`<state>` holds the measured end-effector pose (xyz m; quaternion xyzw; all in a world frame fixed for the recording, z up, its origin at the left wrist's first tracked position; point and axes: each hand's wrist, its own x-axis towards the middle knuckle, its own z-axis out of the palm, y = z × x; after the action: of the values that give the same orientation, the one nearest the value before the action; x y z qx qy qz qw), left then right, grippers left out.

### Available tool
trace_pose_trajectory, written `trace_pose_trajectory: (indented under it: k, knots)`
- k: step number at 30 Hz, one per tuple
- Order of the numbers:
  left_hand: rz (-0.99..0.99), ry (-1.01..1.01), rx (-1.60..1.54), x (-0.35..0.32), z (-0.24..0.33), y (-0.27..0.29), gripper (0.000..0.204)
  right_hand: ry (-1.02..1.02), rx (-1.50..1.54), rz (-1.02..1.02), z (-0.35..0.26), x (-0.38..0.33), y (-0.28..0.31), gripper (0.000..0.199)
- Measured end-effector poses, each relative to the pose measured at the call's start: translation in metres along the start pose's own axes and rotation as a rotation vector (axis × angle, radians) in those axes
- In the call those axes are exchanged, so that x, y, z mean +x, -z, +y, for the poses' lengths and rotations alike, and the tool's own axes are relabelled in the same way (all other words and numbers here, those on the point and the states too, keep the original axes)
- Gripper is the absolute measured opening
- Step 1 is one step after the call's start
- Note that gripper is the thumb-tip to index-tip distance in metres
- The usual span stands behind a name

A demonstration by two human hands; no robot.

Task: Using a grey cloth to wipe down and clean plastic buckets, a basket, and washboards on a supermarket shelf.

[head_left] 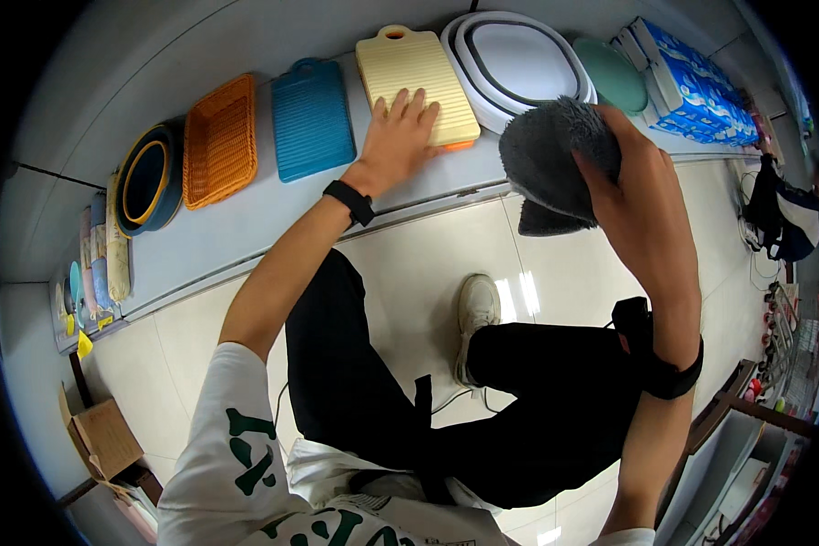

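Observation:
My left hand [397,138] lies open on a pale yellow ridged washboard [411,65], its fingers spread over the near half. An orange edge [460,146] peeks out from under that board. My right hand [644,200] is closed around a dark grey fluffy cloth [548,150], which hangs folded in front of the shelf's edge. Just beyond the cloth sit white oval collapsible basins [523,56] with grey rings. To the left of the yellow board rests a blue ridged washboard [311,123].
On the grey shelf [205,250] are also an orange woven basket [220,141], dark blue round basins [146,182], rolled fabric bundles [118,241], a green round item [611,75] and blue-and-white packs [696,91]. A cardboard box [107,437] stands at lower left.

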<state>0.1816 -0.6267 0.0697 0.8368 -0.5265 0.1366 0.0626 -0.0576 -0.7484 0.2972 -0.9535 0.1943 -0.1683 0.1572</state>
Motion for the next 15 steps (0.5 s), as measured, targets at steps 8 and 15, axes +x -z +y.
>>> trace_pose_trajectory:
  k: [8, 15]
  knots:
    - [0.325, -0.099, 0.202, 0.013, -0.033, 0.044, 0.045, -0.003, -0.021, 0.024, 0.011, 0.012, -0.008, 0.034]
    - [0.592, -0.053, 0.204, 0.002, -0.093, 0.098, 0.042, -0.041, 0.035, 0.144, 0.014, 0.025, -0.006, 0.034]
